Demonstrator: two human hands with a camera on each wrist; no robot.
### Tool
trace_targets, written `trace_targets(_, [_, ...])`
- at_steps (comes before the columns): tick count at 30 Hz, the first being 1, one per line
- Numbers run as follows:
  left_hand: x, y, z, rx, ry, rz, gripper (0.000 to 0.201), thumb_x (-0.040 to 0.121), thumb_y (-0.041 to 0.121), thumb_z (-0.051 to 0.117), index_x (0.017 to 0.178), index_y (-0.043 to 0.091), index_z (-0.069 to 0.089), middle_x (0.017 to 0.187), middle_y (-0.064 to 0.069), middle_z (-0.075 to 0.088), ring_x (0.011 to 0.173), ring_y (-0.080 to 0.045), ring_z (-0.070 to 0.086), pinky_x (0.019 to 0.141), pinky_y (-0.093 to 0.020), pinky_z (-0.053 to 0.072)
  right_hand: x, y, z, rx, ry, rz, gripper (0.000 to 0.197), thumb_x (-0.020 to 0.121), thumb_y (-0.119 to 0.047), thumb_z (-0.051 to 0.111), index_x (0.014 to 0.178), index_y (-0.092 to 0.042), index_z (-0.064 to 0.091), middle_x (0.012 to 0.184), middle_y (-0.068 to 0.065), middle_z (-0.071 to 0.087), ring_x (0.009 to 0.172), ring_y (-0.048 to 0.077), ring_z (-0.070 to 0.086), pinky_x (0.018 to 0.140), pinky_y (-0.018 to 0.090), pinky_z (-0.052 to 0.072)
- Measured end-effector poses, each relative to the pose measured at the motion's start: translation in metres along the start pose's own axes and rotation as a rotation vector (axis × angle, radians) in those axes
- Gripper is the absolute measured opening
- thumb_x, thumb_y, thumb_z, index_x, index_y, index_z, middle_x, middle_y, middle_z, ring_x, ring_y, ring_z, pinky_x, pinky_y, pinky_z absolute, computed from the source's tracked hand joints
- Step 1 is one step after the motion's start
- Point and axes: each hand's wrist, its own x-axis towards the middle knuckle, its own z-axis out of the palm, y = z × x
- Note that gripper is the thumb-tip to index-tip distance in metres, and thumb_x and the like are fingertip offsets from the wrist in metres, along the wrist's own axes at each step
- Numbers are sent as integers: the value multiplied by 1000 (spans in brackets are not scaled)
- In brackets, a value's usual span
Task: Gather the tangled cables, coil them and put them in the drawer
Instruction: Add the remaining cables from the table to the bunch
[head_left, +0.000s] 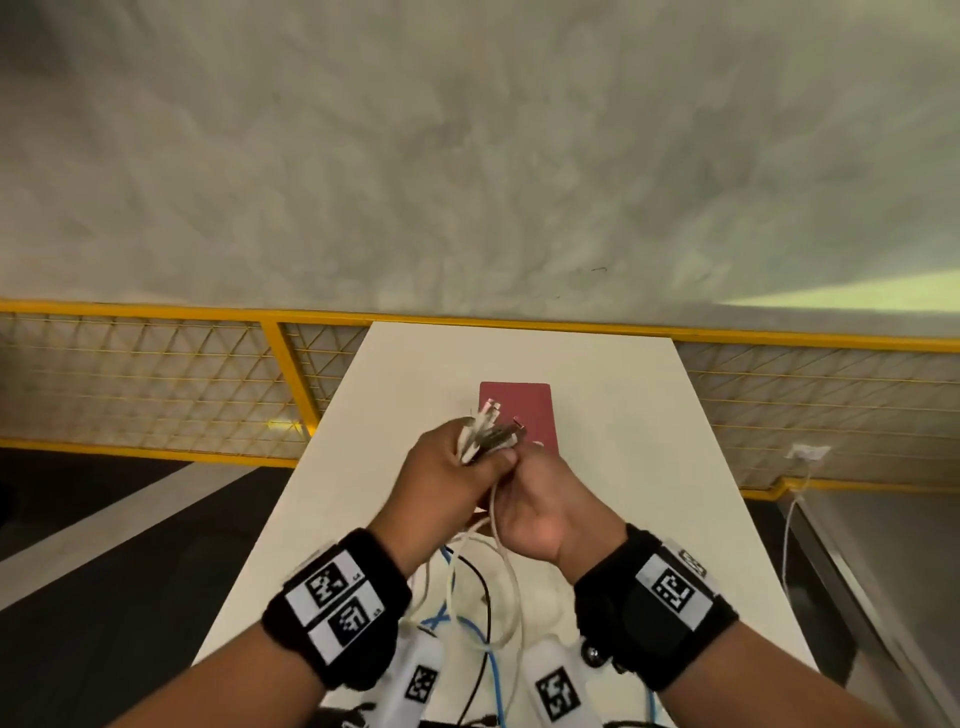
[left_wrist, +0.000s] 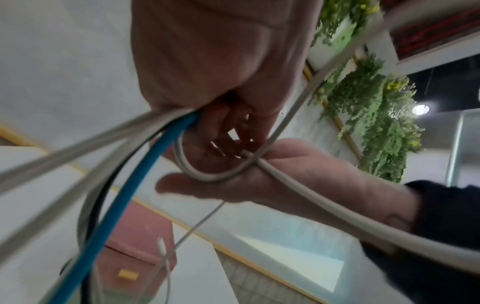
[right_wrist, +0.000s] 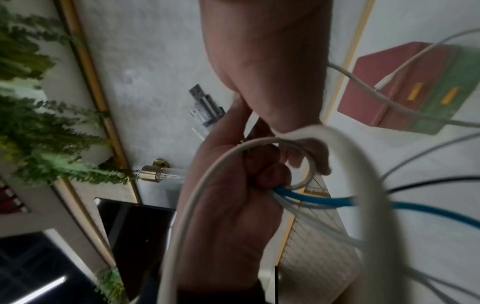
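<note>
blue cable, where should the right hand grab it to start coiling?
Just below the left hand, where the blue cable leaves the fist as a taut, single strand; lower down it loops among white and black cables over the table. Probably come from the right side, as the right hand is next to it, though it holds a white cable now.

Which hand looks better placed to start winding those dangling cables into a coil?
Probably the right hand: it holds only one white cable, while the left hand grips the bundled cable ends.
</note>
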Motion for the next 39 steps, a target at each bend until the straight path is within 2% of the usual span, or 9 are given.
trace_targets(3, [8, -15, 3, 11, 22, 3, 15, 81, 12, 77, 91, 22, 73, 83, -1, 78, 76, -16, 74, 67, -32, 59, -2, -1, -3, 100, 23, -55, 49, 102, -43, 34, 110, -11, 70, 109, 12, 71, 108, 25, 65, 101, 36, 47])
trace_targets(7, [2, -26, 1, 16, -22, -34, 6, 79, 7, 74, 82, 3, 70, 67, -1, 68, 58, -9, 58, 58, -25, 47, 4, -1, -8, 7, 57, 29, 55, 100, -52, 30, 113, -15, 69, 116, 12, 71, 114, 25, 61, 108, 41, 35])
trace_targets(12, [-27, -40, -32, 134, -403, -132, 17, 78, 7, 75, 70, 8, 60, 58, 9, 50, 52, -5, 41, 53, -23, 34, 19, -26, -34, -16, 162, 53, 35, 101, -28, 40, 78, -7, 56, 81, 16, 73, 96, 31, 69, 81, 45, 52])
trace_targets(16, [-57, -40, -80, 318, -853, -249, 15, 76, 13, 81, 71, 20, 69, 64, 9, 66, 58, 0, 52, 60, -20, 40, 22, -47, -60, 23, 270, -16, 27, 98, -10, 39, 78, -5, 56, 75, 10, 65, 67, 24, 73, 69, 40, 54])
trace_targets(20, [-55, -40, -82, 22, -347, -332, 11, 75, 10, 81, 82, 18, 77, 67, -22, 63, 42, -5, 36, 41, -19, 28, 18, -41, -53, -6, 181, 2, 23, 101, -17, 41, 91, -6, 58, 88, 13, 67, 77, 29, 75, 76, 47, 56])
trace_targets(24, [-25, -18, -44, -240, 47, -229, 19, 84, 6, 74, 86, 25, 72, 52, 5, 39, 41, -9, 27, 42, -20, 21, 3, -22, -22, -71, 48, 21, 20, 101, -19, 44, 102, -8, 60, 97, 15, 67, 92, 32, 66, 90, 54, 46])
trace_targets(31, [-12, 1, 12, -279, -68, -75, 19, 81, -13, 69, 90, 4, 66, 46, 16, 59, 36, 6, 48, 39, -6, 35, -8, -31, -8, -1, -15, 21, 20, 89, -17, 47, 89, -6, 64, 85, 17, 67, 78, 31, 63, 85, 43, 50])
trace_targets(34, [-25, -17, 1, -136, -331, -110, 30, 77, -11, 75, 76, 19, 71, 64, 14, 68, 55, 3, 58, 56, -13, 45, -4, -51, -31, 100, 116, -31, 22, 99, -15, 39, 86, -7, 54, 83, 19, 70, 69, 32, 72, 59, 44, 59])
trace_targets(39, [-52, -45, -39, 124, -665, -239, 20, 70, 4, 84, 86, 9, 74, 92, -4, 77, 82, -12, 70, 80, -30, 53, -7, -76, -54, 129, 194, -85, 31, 102, -14, 37, 77, -8, 55, 68, 7, 63, 62, 23, 70, 63, 36, 58])
